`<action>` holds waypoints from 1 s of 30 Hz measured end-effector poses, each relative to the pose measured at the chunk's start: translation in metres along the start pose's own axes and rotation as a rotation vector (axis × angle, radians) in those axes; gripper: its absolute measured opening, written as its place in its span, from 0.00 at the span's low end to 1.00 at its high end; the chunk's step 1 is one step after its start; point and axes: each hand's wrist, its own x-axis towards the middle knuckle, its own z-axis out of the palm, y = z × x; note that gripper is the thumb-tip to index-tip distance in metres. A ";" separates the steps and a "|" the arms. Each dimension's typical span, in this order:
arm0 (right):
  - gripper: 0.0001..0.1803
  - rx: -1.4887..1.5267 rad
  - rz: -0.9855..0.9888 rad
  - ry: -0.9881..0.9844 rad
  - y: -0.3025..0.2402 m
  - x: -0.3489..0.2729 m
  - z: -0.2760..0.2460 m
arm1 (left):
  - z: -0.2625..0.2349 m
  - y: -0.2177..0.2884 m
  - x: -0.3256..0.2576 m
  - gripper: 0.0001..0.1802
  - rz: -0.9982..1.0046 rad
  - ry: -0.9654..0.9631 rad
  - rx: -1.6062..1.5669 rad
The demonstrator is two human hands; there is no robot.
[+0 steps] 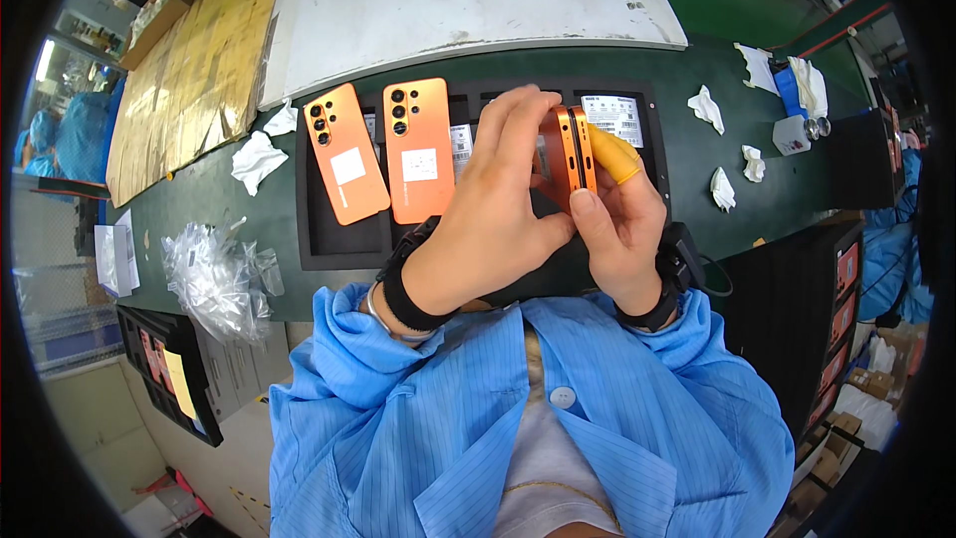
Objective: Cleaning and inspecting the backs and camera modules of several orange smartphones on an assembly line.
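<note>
Green desk [769, 204] carried the black tray [341, 260]. Above it, right fingers [614, 149] grasped two paired orange phones [588, 144], long axes roughly upright; left fingers [516, 134] curved alongside, grip unclear.

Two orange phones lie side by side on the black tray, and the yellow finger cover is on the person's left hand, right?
Not quite: the head view shows the yellow finger cover on the right hand, not the left hand. Two orange phones do lie side by side on the black tray.
</note>
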 end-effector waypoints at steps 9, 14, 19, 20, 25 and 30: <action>0.23 -0.084 0.044 -0.004 -0.018 0.003 -0.008 | -0.001 -0.015 0.007 0.46 0.283 0.000 0.232; 0.22 -0.381 0.112 0.042 -0.037 0.004 -0.031 | 0.003 -0.018 0.006 0.46 0.460 0.012 0.204; 0.20 -0.219 0.342 0.139 -0.039 0.014 -0.079 | -0.006 -0.004 0.009 0.46 0.614 -0.147 0.309; 0.20 -0.227 0.332 0.144 -0.040 0.014 -0.083 | -0.007 -0.001 0.010 0.45 0.652 -0.177 0.394; 0.19 -0.500 -0.094 0.235 -0.027 0.011 -0.102 | -0.008 -0.008 0.032 0.17 0.875 -0.299 0.999; 0.22 -1.082 -0.475 -0.085 0.009 0.012 -0.094 | 0.009 -0.072 0.043 0.19 0.966 -0.400 1.156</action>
